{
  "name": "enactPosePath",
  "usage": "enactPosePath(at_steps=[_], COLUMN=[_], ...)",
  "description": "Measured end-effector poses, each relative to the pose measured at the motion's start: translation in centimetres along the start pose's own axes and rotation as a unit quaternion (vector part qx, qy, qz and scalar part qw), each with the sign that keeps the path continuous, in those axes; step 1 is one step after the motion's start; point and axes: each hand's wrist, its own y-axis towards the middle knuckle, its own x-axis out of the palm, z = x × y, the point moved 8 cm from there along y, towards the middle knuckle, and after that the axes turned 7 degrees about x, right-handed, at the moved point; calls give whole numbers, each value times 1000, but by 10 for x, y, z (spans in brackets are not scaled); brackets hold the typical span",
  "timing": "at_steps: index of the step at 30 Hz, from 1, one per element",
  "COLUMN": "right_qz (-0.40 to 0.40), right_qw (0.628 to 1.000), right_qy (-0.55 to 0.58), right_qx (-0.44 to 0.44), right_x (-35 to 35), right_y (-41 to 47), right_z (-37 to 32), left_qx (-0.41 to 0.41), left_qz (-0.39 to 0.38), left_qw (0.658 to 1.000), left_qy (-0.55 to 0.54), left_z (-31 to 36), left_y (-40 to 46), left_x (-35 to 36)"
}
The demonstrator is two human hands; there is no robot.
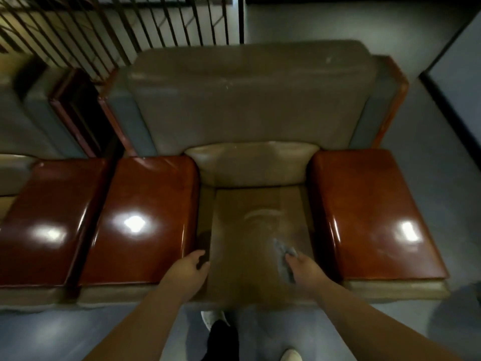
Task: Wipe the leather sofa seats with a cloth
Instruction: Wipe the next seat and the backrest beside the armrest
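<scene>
A brown leather armchair fills the view, its seat cushion (250, 230) low between two glossy red-brown wooden armrests. My right hand (303, 264) holds a small grey cloth (285, 252) against the right front part of the seat; the cloth is blurred. At the seat's left front edge my left hand (191, 267) hangs with loosely curled fingers beside the left armrest (145, 220), holding nothing. A pale wipe streak shows mid-seat.
The right armrest (369, 214) and the tall backrest (247, 100) frame the seat. A second sofa's armrest (49, 217) adjoins on the left. A slatted partition (117, 27) stands behind. My shoes (216, 319) are on the grey floor.
</scene>
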Motion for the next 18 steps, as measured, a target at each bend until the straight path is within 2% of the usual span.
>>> enactPosePath(at_steps=[5, 10, 18], right_qz=[21, 63, 81], right_qw=[988, 952, 948], right_qy=[-109, -240, -245], right_qx=[-103, -177, -188], right_x=[1, 10, -14], right_y=[-16, -41, -46], right_z=[-87, -164, -247], left_qx=[64, 123, 148], left_qz=[-21, -36, -28], left_qw=[998, 987, 977], left_qy=[8, 101, 152], left_z=[64, 121, 190], left_y=[33, 80, 129], left_x=[-63, -134, -204])
